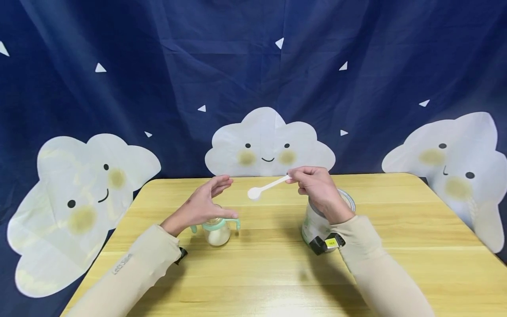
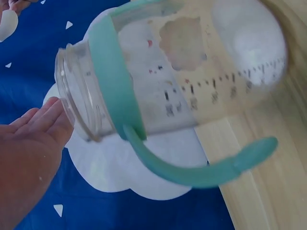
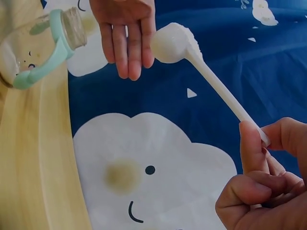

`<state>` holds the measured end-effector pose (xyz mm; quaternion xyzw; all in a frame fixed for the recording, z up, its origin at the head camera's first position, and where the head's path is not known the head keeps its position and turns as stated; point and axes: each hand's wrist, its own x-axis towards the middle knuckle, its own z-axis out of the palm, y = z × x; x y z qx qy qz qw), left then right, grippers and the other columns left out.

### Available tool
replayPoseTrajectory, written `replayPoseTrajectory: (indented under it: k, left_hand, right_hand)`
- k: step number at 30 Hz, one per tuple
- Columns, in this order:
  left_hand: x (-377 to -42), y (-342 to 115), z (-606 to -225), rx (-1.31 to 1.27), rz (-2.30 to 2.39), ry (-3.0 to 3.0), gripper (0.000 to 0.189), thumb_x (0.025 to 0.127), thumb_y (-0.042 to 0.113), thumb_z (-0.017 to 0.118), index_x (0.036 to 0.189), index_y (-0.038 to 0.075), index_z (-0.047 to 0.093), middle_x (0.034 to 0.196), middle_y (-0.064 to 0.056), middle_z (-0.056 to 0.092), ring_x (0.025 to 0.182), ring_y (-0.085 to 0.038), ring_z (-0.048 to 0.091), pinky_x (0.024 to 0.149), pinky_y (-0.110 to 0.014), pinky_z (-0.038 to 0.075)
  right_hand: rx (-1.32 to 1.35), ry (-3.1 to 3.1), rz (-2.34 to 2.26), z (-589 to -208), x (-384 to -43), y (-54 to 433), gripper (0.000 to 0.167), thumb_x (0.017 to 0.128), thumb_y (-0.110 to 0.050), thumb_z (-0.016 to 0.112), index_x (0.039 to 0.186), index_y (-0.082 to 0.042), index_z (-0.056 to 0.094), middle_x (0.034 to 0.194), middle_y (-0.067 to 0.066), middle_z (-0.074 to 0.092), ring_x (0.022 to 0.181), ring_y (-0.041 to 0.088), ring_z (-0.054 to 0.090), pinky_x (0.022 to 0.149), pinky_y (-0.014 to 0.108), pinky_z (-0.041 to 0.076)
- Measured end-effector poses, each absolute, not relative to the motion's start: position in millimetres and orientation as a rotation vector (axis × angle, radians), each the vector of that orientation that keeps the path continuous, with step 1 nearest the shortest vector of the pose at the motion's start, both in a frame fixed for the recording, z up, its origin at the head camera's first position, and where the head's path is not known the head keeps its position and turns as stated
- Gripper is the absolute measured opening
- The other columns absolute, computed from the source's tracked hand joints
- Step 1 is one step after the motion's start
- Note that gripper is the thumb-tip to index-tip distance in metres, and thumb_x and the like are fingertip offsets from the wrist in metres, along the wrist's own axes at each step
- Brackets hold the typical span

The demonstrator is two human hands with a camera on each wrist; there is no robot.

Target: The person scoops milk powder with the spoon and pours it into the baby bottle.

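My right hand pinches the end of a white scoop's long handle between thumb and fingers. White powder clings around the scoop's bowl, which is held in the air between my two hands. On the left of the table stands a clear baby bottle with a mint-green collar and two handles. Its mouth is uncapped in the left wrist view, and white powder lies at its bottom. Over the bottle's mouth my left hand is held with thumb and fingers spread apart, gripping nothing.
A tin with a metal rim stands on the wooden table, partly hidden behind my right hand and wrist. Behind the table's far edge hangs a dark blue curtain with smiling clouds. A dark strap device sits at my right wrist.
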<state>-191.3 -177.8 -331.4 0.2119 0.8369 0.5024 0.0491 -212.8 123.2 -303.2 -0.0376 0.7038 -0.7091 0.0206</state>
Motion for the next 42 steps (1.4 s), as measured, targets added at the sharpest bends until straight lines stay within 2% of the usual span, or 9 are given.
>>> replayPoseTrajectory:
  k: [4, 8, 17, 21, 25, 29, 33, 36, 42]
  left_hand:
    - [-191, -184, -332, 0.649, 1.532, 2.563, 0.094, 0.074, 0.014, 0.09, 0.15, -0.001, 0.036, 0.152, -0.017, 0.043, 0.143, -0.032, 0.036, 0.115, -0.05, 0.032]
    - [-190, -189, -336, 0.658, 1.528, 2.559, 0.092, 0.075, 0.017, 0.09, 0.147, -0.004, 0.037, 0.15, -0.019, 0.044, 0.142, -0.034, 0.037, 0.115, -0.051, 0.031]
    - [-187, -201, -347, 0.662, 1.522, 2.583, 0.09, 0.074, 0.015, 0.091, 0.145, -0.005, 0.041, 0.148, -0.021, 0.046, 0.141, -0.037, 0.038, 0.116, -0.05, 0.03]
    - [-185, -205, -350, 0.653, 1.502, 2.606, 0.092, 0.072, 0.017, 0.092, 0.146, -0.004, 0.041, 0.148, -0.022, 0.046, 0.14, -0.038, 0.038, 0.115, -0.051, 0.032]
    - [-184, -207, -351, 0.632, 1.487, 2.621, 0.093, 0.071, 0.019, 0.093, 0.146, -0.003, 0.042, 0.149, -0.021, 0.046, 0.141, -0.038, 0.038, 0.115, -0.051, 0.032]
    - [-183, -209, -355, 0.615, 1.484, 2.616, 0.091, 0.071, 0.02, 0.093, 0.144, -0.003, 0.044, 0.148, -0.019, 0.048, 0.141, -0.037, 0.038, 0.115, -0.052, 0.031]
    - [-183, -211, -360, 0.606, 1.482, 2.608, 0.089, 0.071, 0.02, 0.093, 0.143, -0.003, 0.046, 0.146, -0.018, 0.05, 0.14, -0.036, 0.039, 0.114, -0.054, 0.032]
    - [-183, -214, -363, 0.604, 1.476, 2.601, 0.087, 0.072, 0.019, 0.092, 0.142, -0.005, 0.046, 0.145, -0.02, 0.051, 0.139, -0.037, 0.04, 0.113, -0.054, 0.034]
    - [-185, -216, -372, 0.609, 1.457, 2.617, 0.082, 0.072, 0.016, 0.092, 0.138, -0.008, 0.05, 0.14, -0.022, 0.054, 0.135, -0.038, 0.045, 0.111, -0.05, 0.037]
  right_hand:
    - [-0.124, 2.174, -2.192, -305, -213, 118, 0.011, 0.092, -0.004, 0.065, 0.091, 0.004, 0.071, 0.069, -0.003, 0.068, 0.055, 0.005, 0.038, 0.051, 0.017, 0.034]
    - [-0.124, 2.192, -2.165, -305, -212, 111, 0.014, 0.091, -0.005, 0.065, 0.094, 0.008, 0.071, 0.069, -0.003, 0.069, 0.056, 0.004, 0.041, 0.05, 0.016, 0.035]
    - [-0.124, 2.169, -2.158, -307, -211, 99, 0.014, 0.091, -0.003, 0.063, 0.093, 0.008, 0.072, 0.07, -0.003, 0.069, 0.059, 0.005, 0.045, 0.05, 0.016, 0.035]
    - [-0.119, 2.174, -2.139, -310, -212, 96, 0.016, 0.091, -0.003, 0.063, 0.095, 0.009, 0.072, 0.071, -0.003, 0.069, 0.068, 0.007, 0.052, 0.05, 0.016, 0.035]
    - [-0.133, 2.2, -2.107, -310, -212, 91, 0.019, 0.091, -0.005, 0.064, 0.099, 0.01, 0.072, 0.075, -0.002, 0.069, 0.077, 0.008, 0.056, 0.052, 0.016, 0.037]
    - [-0.137, 2.199, -2.1, -309, -211, 85, 0.018, 0.091, -0.006, 0.064, 0.097, 0.008, 0.072, 0.079, -0.001, 0.069, 0.072, 0.008, 0.053, 0.053, 0.017, 0.037]
    - [-0.132, 2.203, -2.091, -309, -210, 80, 0.017, 0.091, -0.007, 0.065, 0.097, 0.007, 0.073, 0.087, 0.003, 0.07, 0.076, 0.01, 0.055, 0.054, 0.017, 0.039]
    - [-0.128, 2.215, -2.074, -310, -212, 75, 0.017, 0.09, -0.009, 0.066, 0.096, 0.005, 0.074, 0.093, 0.005, 0.071, 0.085, 0.012, 0.058, 0.055, 0.017, 0.04]
    - [-0.103, 2.215, -2.064, -310, -215, 67, 0.019, 0.09, -0.009, 0.066, 0.099, 0.006, 0.074, 0.093, 0.005, 0.073, 0.085, 0.012, 0.057, 0.054, 0.017, 0.039]
